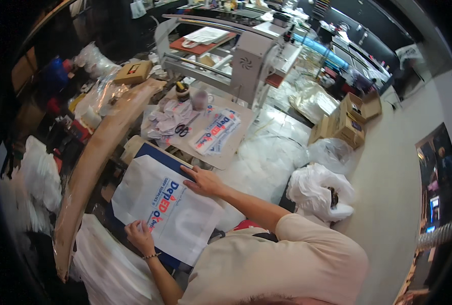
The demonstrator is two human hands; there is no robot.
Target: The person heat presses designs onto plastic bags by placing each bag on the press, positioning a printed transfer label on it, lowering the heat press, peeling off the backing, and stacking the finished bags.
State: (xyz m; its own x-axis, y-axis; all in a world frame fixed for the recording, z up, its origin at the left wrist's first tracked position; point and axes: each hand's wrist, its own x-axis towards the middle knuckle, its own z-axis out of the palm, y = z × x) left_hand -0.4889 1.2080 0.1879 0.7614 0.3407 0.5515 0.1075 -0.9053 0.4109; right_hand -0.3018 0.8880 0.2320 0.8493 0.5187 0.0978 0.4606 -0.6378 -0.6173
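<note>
Right hand point(204, 181) flat, open on white bag point(172, 208); left hand point(139, 235) pinning near edge. Smoothing step, likely; next needs steady even pressure.

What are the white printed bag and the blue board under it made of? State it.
White printed bag: likely matte non-woven fabric or paper; flat, dull, no shine. Blue board: seems rigid, smooth plastic or coated board; straight edge, even colour. Both hands press the bag.
</note>
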